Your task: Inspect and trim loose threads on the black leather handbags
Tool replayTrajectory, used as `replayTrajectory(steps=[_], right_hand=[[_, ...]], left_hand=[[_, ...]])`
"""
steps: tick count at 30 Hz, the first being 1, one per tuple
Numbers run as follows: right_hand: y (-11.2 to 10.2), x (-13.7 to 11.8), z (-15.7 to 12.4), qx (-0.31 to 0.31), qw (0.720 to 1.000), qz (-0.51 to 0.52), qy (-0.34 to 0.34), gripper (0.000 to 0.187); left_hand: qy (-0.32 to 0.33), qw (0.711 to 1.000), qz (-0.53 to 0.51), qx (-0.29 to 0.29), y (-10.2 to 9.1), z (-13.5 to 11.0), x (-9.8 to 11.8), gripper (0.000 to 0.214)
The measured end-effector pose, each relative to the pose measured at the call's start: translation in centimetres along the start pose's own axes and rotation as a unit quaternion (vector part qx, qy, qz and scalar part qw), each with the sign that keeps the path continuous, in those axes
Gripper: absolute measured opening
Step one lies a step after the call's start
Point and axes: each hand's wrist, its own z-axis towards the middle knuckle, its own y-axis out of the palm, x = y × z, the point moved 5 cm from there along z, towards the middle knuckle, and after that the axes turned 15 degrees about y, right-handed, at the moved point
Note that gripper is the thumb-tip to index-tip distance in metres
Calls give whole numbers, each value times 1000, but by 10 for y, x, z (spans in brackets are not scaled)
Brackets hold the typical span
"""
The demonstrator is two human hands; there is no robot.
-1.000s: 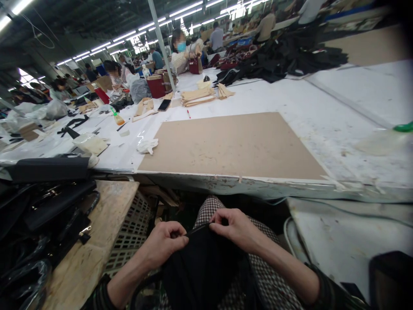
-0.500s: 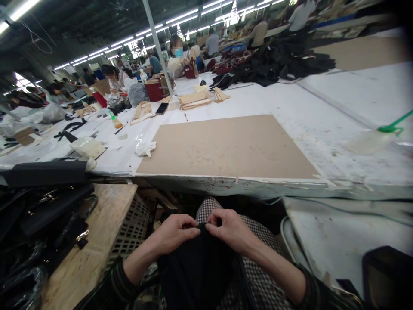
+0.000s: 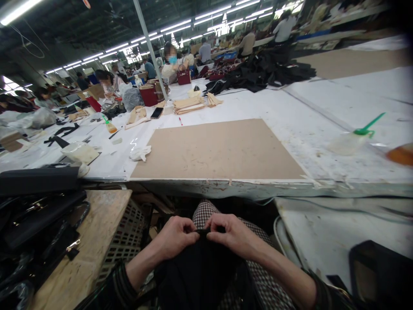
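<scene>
A black fabric piece [image 3: 196, 271], perhaps part of a bag, lies over the lap on checked cloth [image 3: 204, 211]. Its upper edge is pinched between thumb and fingers of my left hand [image 3: 177, 234]. Just beside it, my right hand [image 3: 227, 232] pinches the same edge, the two thumbs nearly meeting. The lower part of the black piece falls into shadow, so its full shape cannot be made out.
A brown board [image 3: 213, 150] lies on the white table [image 3: 290, 112] ahead. Black bags [image 3: 38, 232] fill the left bench. Squeeze bottles [image 3: 353, 140], a phone [image 3: 157, 113], beige pieces [image 3: 189, 104] and a black heap [image 3: 261, 71] lie about. Several people work beyond.
The view has turned slightly to the right, bringing an orange bottle in at the right edge. Both hands keep their pinch, and the edge between them now shows as a narrow strip.
</scene>
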Motion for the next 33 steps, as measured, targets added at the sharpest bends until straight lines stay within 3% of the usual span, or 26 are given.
replayTrajectory(steps=[7, 14, 21, 29, 33], right_hand=[[4, 6, 5, -43, 999, 19, -9, 20], [3, 21, 10, 38, 997, -29, 56, 11], [0, 15, 8, 76, 990, -57, 102, 14], [2, 12, 3, 111, 993, 7, 37, 28], [-7, 9, -1, 89, 996, 9, 14, 19]], left_hand=[[6, 1000, 4, -2, 2, 1, 2, 25], [9, 998, -59, -6, 3, -2, 15, 24], [3, 992, -129, -10, 6, -3, 18, 25], [39, 994, -87, -46, 9, 6, 15, 25], [35, 997, -48, -56, 15, 19, 9, 30]])
